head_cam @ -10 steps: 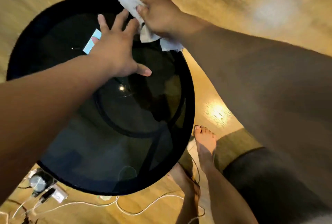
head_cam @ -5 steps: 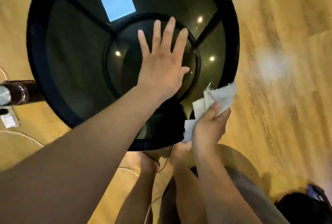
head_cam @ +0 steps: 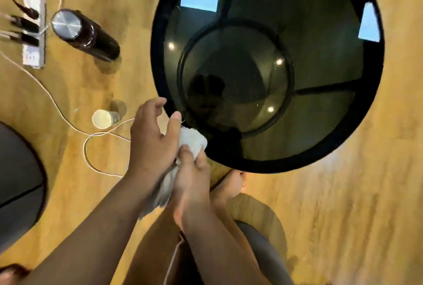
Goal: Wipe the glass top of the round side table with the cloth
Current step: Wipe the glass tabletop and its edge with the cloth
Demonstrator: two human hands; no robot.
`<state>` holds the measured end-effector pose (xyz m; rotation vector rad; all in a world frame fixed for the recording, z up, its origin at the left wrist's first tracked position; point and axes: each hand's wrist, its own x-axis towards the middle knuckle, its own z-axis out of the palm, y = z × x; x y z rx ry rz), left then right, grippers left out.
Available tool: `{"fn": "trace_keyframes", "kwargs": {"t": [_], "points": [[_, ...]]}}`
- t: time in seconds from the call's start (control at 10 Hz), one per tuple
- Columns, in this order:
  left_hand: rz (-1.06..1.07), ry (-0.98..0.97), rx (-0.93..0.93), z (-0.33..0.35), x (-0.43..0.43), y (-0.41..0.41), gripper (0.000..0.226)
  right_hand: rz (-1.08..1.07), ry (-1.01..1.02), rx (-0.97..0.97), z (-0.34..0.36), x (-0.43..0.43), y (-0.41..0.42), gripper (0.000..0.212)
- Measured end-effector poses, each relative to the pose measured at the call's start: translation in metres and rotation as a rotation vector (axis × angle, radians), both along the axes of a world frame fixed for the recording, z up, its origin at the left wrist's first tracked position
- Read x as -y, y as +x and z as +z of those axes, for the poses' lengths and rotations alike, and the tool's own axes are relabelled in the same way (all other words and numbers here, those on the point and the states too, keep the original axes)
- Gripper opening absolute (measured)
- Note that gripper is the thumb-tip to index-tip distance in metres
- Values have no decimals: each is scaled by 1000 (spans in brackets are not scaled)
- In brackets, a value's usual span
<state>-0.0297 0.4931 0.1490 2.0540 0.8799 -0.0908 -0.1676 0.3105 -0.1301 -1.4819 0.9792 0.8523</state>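
The round side table (head_cam: 320,154) has a black rim and a dark glass top that mirrors ceiling lights and two bright windows. It fills the upper right of the head view. A white cloth (head_cam: 193,141) is bunched at the table's near left edge. My right hand (head_cam: 192,177) grips the cloth from below. My left hand (head_cam: 152,140) is against the cloth from the left, with its thumb and fingers partly spread above it. Both hands are off the glass, just at the rim.
On the wooden floor to the left stand a dark bottle with a metal cap (head_cam: 84,35), a white power strip (head_cam: 34,31) with plugs, a small white cup (head_cam: 103,119) and loose white cables (head_cam: 91,138). A bare foot (head_cam: 231,184) sits under the table's near edge. A dark seat (head_cam: 18,177) is far left.
My left hand has lifted off the glass and come down to the cloth. My right hand carried the cloth to the near left rim. The view shifted, putting the table upper right.
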Motion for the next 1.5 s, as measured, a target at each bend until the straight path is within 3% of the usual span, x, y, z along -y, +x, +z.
{"fn": "trace_keyframes", "kwargs": {"t": [0.1,0.2,0.3,0.4,0.5,0.6,0.7,0.8,0.9,1.0,1.1,1.2,1.3,1.4,1.5], "points": [[280,-157,-4,-7,-25,-15,19,502,75,390,316,-110,146,21],[325,-229,-44,-14,-31,-28,13,742,26,675,323,-107,194,18],[347,-302,-78,-23,-34,-52,17,1207,-143,999,324,-146,251,24],[417,-320,-94,-29,-30,-64,35,1681,-261,1207,309,-184,283,35],[539,-384,-109,-31,-25,-70,58,2468,-704,1150,272,-216,310,53],[635,-503,-87,-35,-20,-67,53,2688,-755,1081,264,-215,303,60],[777,-607,26,-37,-16,-62,39,2841,-772,1196,261,-195,271,61],[794,-559,52,-39,-16,-58,35,2939,-606,1219,264,-164,237,50],[725,-482,73,-43,-23,-50,28,3306,-192,884,276,-81,186,34],[664,-497,54,-41,-23,-44,20,3629,-33,461,292,-32,178,26],[611,-480,50,-44,-14,-38,18,3738,195,635,291,-41,203,22],[603,-443,75,-48,-10,-37,21,3354,116,1376,263,-90,230,38],[685,-434,103,-48,-9,-35,26,2575,-673,1520,249,-191,297,56],[675,-389,121,-44,-12,-28,20,2184,-878,1371,240,-194,319,53],[631,-319,188,-34,-18,-16,13,2002,-462,1473,233,-123,243,33]]}}
